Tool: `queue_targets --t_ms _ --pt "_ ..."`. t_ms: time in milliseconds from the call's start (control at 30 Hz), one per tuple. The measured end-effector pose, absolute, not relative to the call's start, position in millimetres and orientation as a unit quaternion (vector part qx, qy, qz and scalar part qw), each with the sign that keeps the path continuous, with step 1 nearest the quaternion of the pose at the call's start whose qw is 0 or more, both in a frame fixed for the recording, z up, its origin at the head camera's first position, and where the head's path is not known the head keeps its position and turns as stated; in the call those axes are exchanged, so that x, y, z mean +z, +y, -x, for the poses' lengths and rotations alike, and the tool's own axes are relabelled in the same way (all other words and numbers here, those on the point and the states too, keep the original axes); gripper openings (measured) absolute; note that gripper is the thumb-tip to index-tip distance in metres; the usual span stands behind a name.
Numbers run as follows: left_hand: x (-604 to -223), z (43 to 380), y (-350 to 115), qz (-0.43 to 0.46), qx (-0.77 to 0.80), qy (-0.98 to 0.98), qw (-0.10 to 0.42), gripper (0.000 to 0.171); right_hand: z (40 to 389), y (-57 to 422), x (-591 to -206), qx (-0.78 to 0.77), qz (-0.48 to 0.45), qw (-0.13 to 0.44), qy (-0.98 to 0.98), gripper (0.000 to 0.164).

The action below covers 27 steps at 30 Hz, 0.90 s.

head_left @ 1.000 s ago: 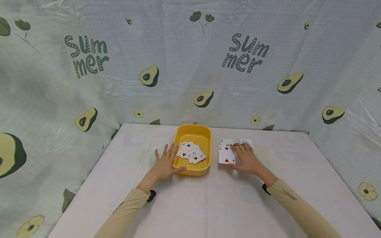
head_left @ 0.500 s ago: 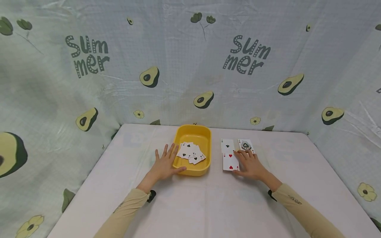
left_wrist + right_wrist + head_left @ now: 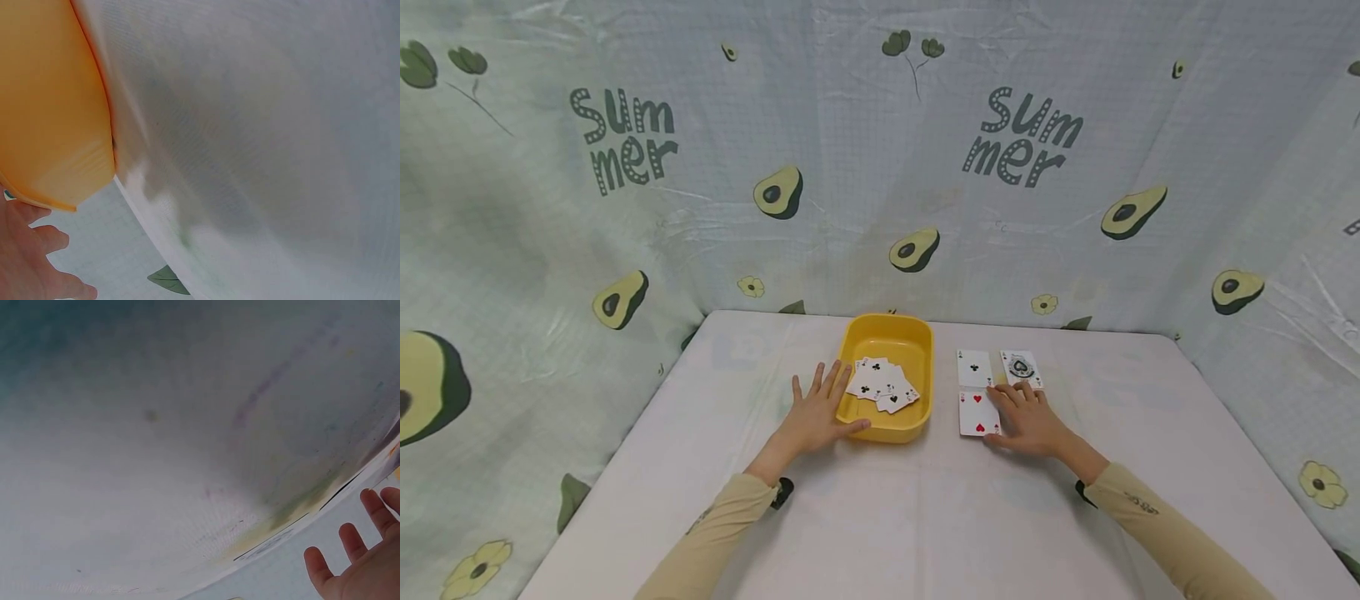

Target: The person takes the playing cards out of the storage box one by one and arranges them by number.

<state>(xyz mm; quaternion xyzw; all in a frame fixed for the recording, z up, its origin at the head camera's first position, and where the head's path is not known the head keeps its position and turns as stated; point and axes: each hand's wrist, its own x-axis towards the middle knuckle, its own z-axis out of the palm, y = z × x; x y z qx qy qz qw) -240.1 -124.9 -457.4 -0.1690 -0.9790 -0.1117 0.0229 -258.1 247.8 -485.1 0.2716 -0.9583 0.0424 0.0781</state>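
My left hand [image 3: 811, 421] rests with spread fingers against the left side and near corner of a yellow plastic tray [image 3: 922, 350]; its fingertips also show beside the tray [image 3: 53, 106] in the left wrist view. My right hand [image 3: 1028, 419] holds a playing card with two red hearts [image 3: 979, 414] by its far and near edges, between index finger and thumb, flat on the table. Just beyond that card lies one with a single club [image 3: 974, 367]. To its right is an ornate ace of spades [image 3: 1020, 365], close to my fingertips. The right wrist view shows fingers [image 3: 359, 544] but hides the held card.
Several face-up playing cards [image 3: 872, 379] overlap in the tray. The table [image 3: 917, 508] has a pale cloth. Behind it hangs a printed curtain [image 3: 835, 125] with avocados and lettering. A dark band [image 3: 782, 493] circles my left wrist.
My right hand has drawn the two-hearts card toward me, off the club card it partly covered; the club card and ace of spades now show more fully. My left hand has stayed put.
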Motion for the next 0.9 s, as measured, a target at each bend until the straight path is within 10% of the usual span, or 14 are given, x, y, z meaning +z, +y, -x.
queue_targets --t_ms 900 --pt "-456.7 237.5 -126.3 0.181 -0.123 -0.975 0.027 0.096 255.9 249.4 -490.4 -0.002 -0.287 0.091 -0.954 0.082"
